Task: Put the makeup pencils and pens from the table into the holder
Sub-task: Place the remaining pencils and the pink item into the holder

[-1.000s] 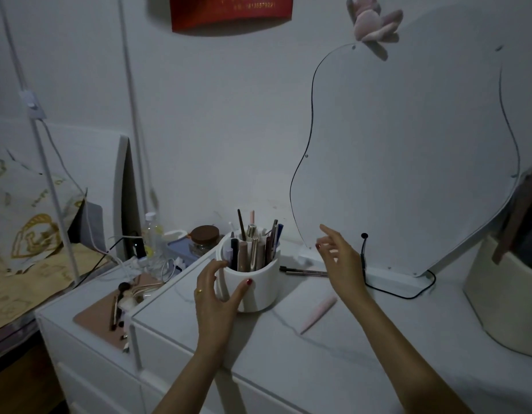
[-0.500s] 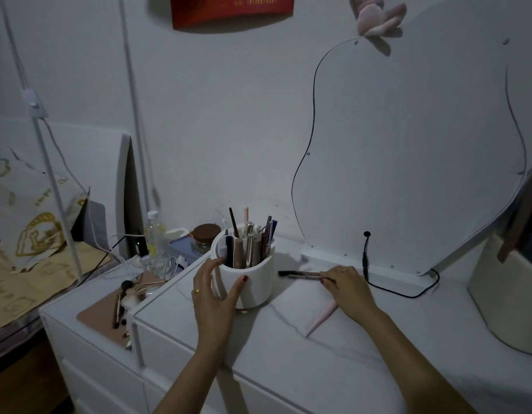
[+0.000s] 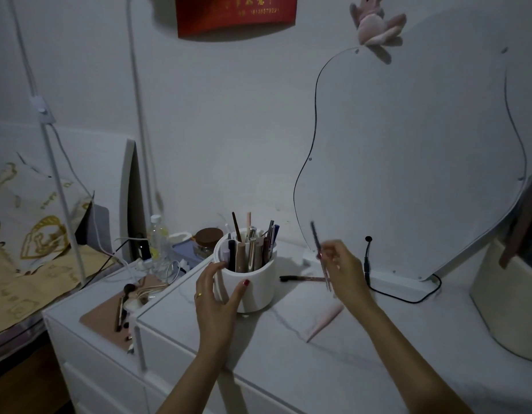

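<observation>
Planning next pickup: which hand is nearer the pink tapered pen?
Right. The right hand hangs above the pink tapered pen; the left hand grips the white round holder, farther left.

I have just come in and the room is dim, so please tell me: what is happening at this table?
A person is tidying makeup pencils into a white holder, already nearly full. The left hand grips the holder's side to steady it. The right hand holds a thin pencil raised in the air, blurred, to the right of the holder. A dark pen and a pink pencil lie on the table, not yet put away.
</observation>
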